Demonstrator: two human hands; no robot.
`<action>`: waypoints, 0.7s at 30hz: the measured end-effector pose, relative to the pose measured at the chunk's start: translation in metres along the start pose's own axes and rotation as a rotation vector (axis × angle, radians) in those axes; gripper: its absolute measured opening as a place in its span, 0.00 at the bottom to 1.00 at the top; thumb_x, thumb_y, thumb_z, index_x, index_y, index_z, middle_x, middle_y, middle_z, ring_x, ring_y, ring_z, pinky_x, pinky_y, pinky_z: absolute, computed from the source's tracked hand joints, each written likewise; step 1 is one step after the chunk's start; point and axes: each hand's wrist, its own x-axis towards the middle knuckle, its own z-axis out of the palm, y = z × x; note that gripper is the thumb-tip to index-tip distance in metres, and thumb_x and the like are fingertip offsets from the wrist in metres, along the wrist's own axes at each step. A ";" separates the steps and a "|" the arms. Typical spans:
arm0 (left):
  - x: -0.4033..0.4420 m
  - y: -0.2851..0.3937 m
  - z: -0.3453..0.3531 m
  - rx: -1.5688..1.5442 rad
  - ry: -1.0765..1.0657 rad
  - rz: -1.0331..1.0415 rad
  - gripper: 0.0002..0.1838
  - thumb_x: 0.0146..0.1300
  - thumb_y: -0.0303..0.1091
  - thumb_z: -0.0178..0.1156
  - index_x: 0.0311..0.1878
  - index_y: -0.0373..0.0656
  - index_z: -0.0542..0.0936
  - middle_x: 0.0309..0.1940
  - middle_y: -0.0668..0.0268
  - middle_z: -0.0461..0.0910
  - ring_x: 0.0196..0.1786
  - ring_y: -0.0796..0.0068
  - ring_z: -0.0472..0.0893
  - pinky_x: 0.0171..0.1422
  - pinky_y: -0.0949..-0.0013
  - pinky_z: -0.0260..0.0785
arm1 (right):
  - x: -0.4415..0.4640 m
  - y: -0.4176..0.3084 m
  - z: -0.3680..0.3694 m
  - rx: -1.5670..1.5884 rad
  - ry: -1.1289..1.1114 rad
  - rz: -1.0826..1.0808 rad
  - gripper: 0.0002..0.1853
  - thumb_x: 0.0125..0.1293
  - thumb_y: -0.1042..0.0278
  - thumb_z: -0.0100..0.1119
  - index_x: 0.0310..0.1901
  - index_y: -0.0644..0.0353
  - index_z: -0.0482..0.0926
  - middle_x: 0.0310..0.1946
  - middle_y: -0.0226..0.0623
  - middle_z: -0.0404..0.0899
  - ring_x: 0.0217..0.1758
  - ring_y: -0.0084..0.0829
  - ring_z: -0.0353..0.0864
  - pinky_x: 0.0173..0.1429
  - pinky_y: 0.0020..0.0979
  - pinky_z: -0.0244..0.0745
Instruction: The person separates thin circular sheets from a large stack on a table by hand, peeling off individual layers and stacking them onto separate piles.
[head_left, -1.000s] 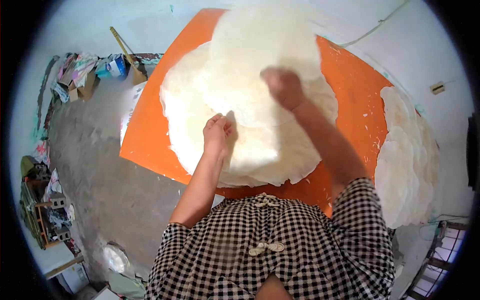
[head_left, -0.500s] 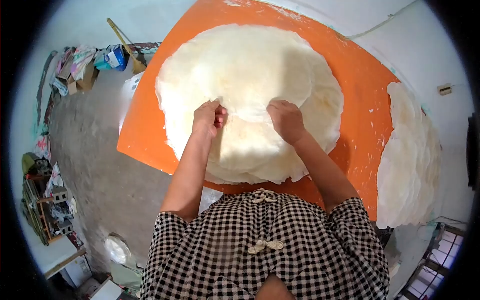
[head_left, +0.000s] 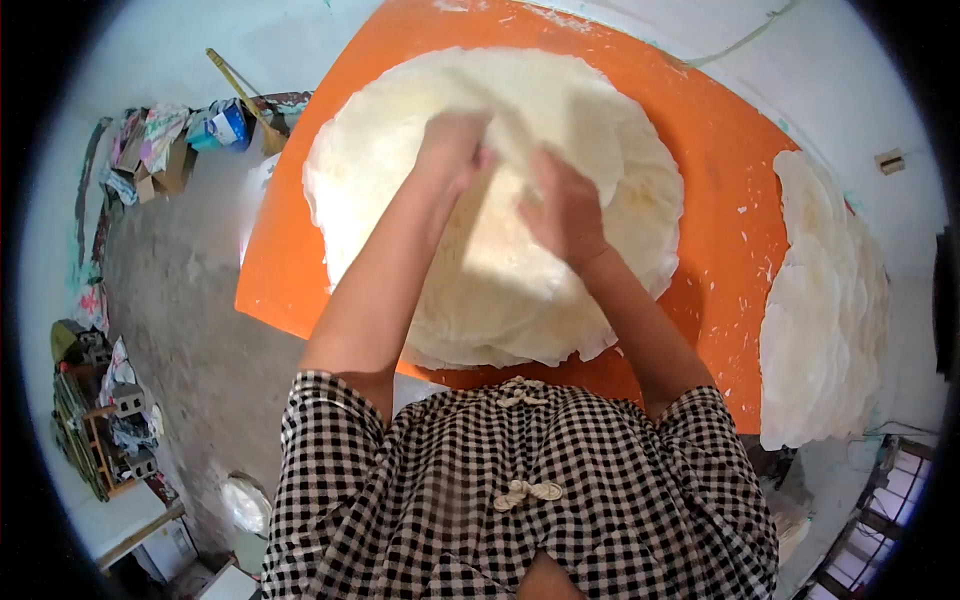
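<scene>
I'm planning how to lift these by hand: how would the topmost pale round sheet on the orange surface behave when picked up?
The topmost pale round sheet looks thin and wide, so it is probably light for its size. It lies flat with a thin, uneven edge, so it may well sag or tear if lifted at one spot.

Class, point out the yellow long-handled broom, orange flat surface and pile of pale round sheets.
Yellow long-handled broom (head_left: 238, 87): head view, mid-handle.
Orange flat surface (head_left: 718, 165): head view, bare right part.
Pile of pale round sheets (head_left: 480, 315): head view, near side.
</scene>
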 end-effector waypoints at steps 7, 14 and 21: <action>-0.059 0.053 -0.024 -0.121 -0.236 0.219 0.13 0.60 0.36 0.54 0.39 0.34 0.73 0.25 0.64 0.76 0.20 0.76 0.71 0.23 0.74 0.65 | 0.050 -0.038 -0.074 -0.165 0.145 -0.221 0.18 0.46 0.81 0.51 0.43 0.60 0.73 0.38 0.40 0.77 0.41 0.40 0.77 0.41 0.37 0.71; -0.136 -0.088 -0.148 -0.194 0.210 -0.077 0.12 0.62 0.38 0.45 0.32 0.41 0.73 0.23 0.66 0.75 0.24 0.77 0.73 0.30 0.74 0.63 | -0.044 -0.060 0.025 -0.021 -0.476 -0.190 0.15 0.47 0.81 0.47 0.40 0.65 0.73 0.35 0.43 0.75 0.40 0.38 0.75 0.36 0.35 0.73; -0.179 -0.132 -0.114 -0.300 -0.013 -0.088 0.21 0.66 0.41 0.44 0.54 0.35 0.67 0.45 0.59 0.75 0.48 0.67 0.75 0.50 0.68 0.68 | -0.032 -0.096 0.035 0.031 -0.576 0.001 0.12 0.52 0.78 0.47 0.39 0.65 0.76 0.38 0.49 0.76 0.42 0.43 0.77 0.42 0.40 0.74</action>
